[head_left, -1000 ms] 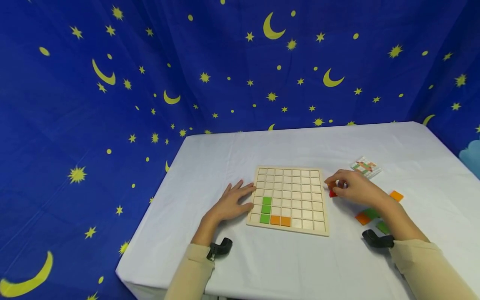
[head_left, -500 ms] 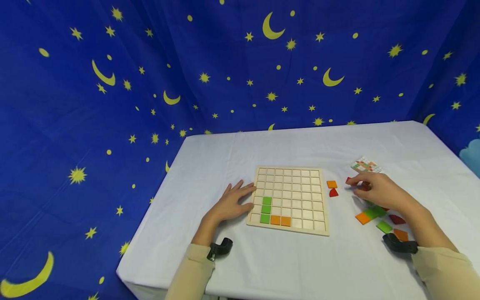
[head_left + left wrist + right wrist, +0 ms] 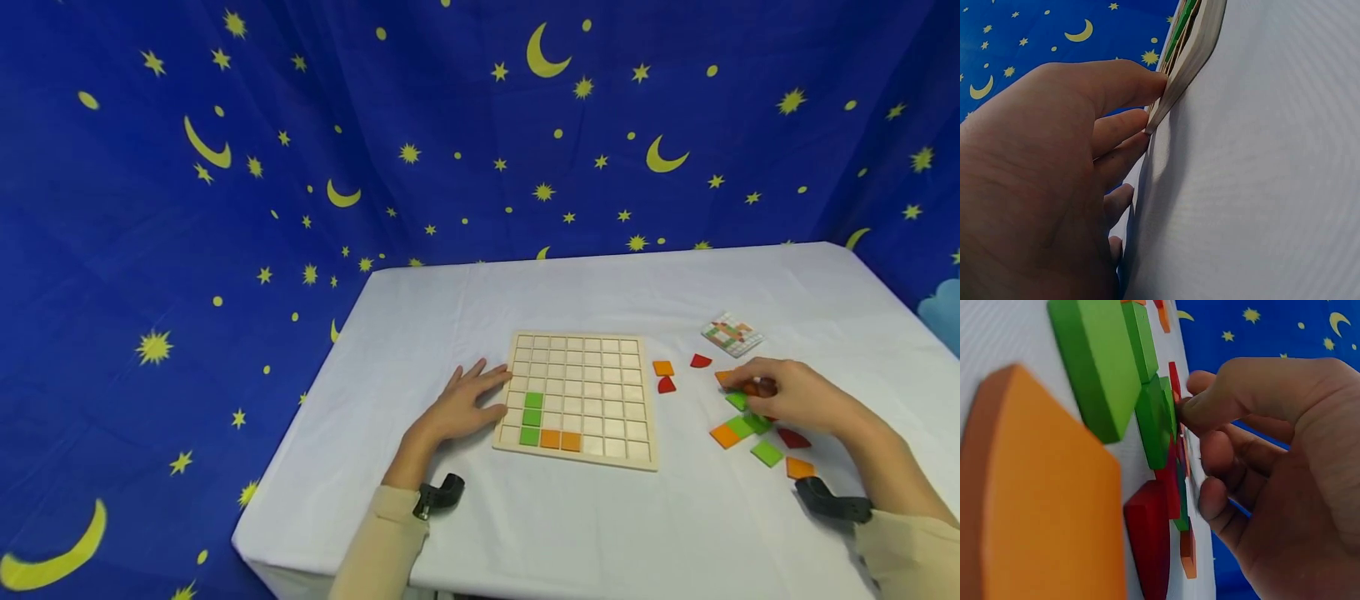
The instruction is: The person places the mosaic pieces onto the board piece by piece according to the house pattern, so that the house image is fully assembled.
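A square wooden grid board [image 3: 592,400] lies on the table, with green tiles [image 3: 532,418] in a column and orange tiles [image 3: 561,440] along its front row. My left hand [image 3: 463,406] rests at the board's left side, fingers spread; in the left wrist view its fingertips touch the board's edge [image 3: 1194,59]. My right hand [image 3: 791,396] is low over the loose tiles, fingers bent, with the index fingertip at an orange tile [image 3: 723,377]. Whether thumb and index pinch that tile is hidden. A green tile [image 3: 737,402] lies just below these fingers.
Right of the board are a separate orange tile [image 3: 663,367] and two red quarter-round pieces [image 3: 701,361]. Several more green, orange and red pieces [image 3: 767,452] lie near my right wrist. A small pattern card [image 3: 732,334] lies behind them. A starry blue cloth surrounds the table.
My right hand has moved right, away from the board. An orange tile and two red pieces now lie uncovered beside the board. My left hand has stayed still.
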### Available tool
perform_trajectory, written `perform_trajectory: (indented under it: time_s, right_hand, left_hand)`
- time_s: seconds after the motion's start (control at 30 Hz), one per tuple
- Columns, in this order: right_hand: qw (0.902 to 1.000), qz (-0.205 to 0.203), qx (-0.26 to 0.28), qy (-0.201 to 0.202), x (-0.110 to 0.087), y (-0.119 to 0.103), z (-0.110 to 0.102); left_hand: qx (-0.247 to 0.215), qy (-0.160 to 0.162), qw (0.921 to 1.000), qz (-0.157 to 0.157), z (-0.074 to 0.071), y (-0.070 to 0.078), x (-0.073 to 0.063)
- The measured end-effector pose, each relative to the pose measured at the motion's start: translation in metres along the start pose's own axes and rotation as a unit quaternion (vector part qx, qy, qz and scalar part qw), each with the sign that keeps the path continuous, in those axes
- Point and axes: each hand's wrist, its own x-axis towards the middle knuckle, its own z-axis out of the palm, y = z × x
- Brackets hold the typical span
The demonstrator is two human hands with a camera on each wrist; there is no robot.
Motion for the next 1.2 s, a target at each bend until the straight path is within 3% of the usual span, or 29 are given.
perform_trajectory:
  time_s: [0.17, 0.73, 1.2]
  right_hand:
    - [0.9999, -0.004, -0.006, -0.014, -0.002, 0.002, 0.000]
    - [0.9996, -0.008, -0.025, -0.007, 0.000, 0.000, 0.007]
    - [0.9992, -0.039, 0.010, -0.003, 0.018, -0.029, 0.018]
  left_hand:
    - [0.005, -0.001, 1.0000, 0.000, -0.001, -0.001, 0.000]
    - [-0.004, 0.000, 1.0000, -0.002, 0.000, -0.001, 0.002]
    - [-0.007, 0.000, 1.0000, -0.002, 0.000, -0.002, 0.001]
